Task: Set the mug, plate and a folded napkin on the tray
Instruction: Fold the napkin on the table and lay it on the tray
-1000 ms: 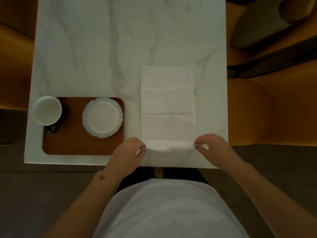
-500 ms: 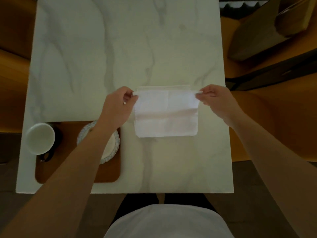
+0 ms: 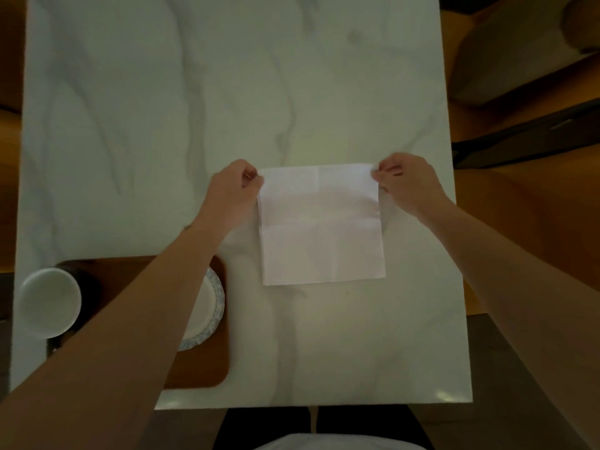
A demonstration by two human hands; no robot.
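A: From the head view, we've got the napkin [image 3: 321, 225] lying flat on the marble table [image 3: 146, 125], folded to a near square. Our left hand [image 3: 235, 190] pinches its far left corner with curled fingers.

B: And our right hand [image 3: 406, 183] pinches the far right corner, thumb and fingers closed on the edge. We see both corners held at the far side of the sheet.

A: Down to our left, the wooden tray [image 3: 207, 362] sits at the table's near edge. The plate [image 3: 212, 306] rests on it, half hidden under our left forearm.

B: We spot the white mug [image 3: 48, 302] at the tray's left end, upright.
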